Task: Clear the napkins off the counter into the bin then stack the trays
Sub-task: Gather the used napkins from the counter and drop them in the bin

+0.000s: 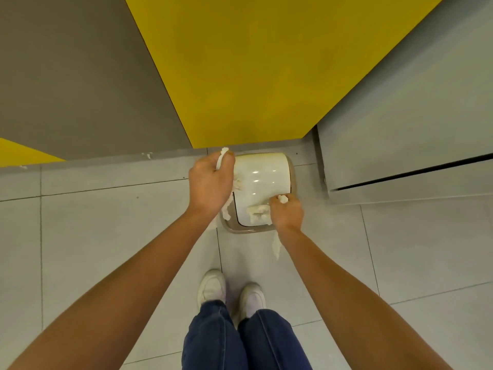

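A small beige bin (292, 180) with a glossy white swing lid (262, 182) stands on the tiled floor by the wall. My left hand (210, 184) hovers over the bin's left edge and grips crumpled white napkins (223, 153); more paper hangs below its palm. My right hand (286, 213) is at the lid's near right corner and holds a wad of napkin (282, 198), with a strip dangling under the wrist. Another napkin scrap (257, 210) lies on the lid near my right hand. No trays or counter are in view.
A yellow and grey wall (240, 70) rises behind the bin. A grey cabinet (405, 145) with a dark slot stands to the right. My white shoes (229, 292) and jeans are just behind the bin on the grey floor tiles.
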Motion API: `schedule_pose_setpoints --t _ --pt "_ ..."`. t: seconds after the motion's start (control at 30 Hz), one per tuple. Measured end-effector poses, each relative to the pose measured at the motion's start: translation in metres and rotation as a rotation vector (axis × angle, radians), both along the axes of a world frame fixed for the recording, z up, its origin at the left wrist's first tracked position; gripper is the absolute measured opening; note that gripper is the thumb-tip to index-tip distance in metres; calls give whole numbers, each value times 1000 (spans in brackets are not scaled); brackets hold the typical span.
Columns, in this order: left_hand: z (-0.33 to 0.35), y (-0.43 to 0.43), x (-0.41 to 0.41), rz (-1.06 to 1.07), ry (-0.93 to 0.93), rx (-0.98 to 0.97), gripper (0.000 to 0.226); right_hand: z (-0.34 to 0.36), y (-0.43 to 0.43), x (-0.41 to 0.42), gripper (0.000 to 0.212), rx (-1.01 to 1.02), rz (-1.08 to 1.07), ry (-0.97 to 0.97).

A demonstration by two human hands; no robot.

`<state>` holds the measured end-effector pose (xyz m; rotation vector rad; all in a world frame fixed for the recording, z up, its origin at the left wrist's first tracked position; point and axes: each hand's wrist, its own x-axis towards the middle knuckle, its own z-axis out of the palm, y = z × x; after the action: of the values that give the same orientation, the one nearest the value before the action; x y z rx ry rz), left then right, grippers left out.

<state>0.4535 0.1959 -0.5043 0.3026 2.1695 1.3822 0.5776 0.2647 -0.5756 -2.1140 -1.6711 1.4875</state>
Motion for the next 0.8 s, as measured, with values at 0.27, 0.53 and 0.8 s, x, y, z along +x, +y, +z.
schedule_pose_setpoints --t 0.27,0.53,0.8 --pt "-38 -3 5 6 -42 14 55 -51 2 -5 9 -331 -152 -21" --pt "-48 -1 11 -24 -88 64 47 -78 12 -26 29 -600 -631 261" --pt "-52 4 28 -38 -133 51 35 -71 8 -17 33 -625 -644 379"
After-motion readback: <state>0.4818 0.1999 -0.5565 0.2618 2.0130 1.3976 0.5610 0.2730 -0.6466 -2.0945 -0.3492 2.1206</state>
